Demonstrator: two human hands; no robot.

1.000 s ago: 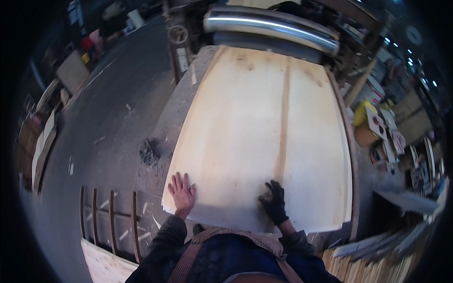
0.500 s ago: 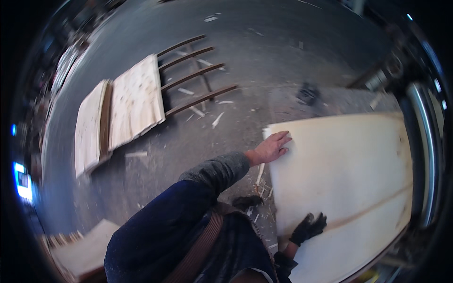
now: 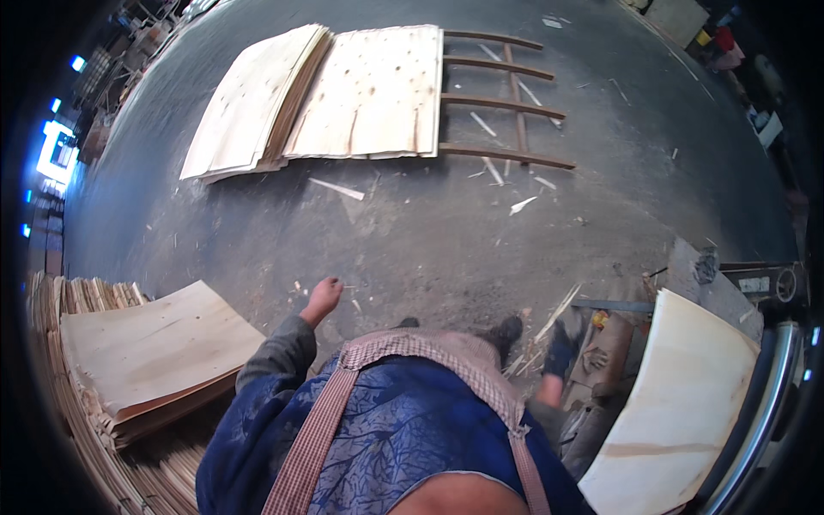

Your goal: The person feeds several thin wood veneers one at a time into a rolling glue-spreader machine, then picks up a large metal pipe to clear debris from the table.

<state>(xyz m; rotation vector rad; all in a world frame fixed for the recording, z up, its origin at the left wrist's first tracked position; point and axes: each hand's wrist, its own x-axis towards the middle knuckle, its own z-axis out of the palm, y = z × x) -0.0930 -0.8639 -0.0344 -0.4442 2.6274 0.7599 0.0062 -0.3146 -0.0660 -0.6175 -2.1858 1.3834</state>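
Loosely, the left hand (image 3: 324, 300) hangs, fingers curled together; the right hand (image 3: 561, 350) blurs near pale sheets (image 3: 678, 395), grip unclear.

Grey floor (image 3: 395, 232) here is littered: loose pale strip (image 3: 336, 189), white scrap (image 3: 522, 206), bunch of long splinters (image 3: 547, 330). Brown slatted frame (image 3: 506, 105) sits flat on it, speckled veneer stack (image 3: 369, 94) over one end. Grey machine bed (image 3: 684, 262) carries a pale veneer sheet (image 3: 678, 395), plus a dark crumpled lump (image 3: 706, 266).
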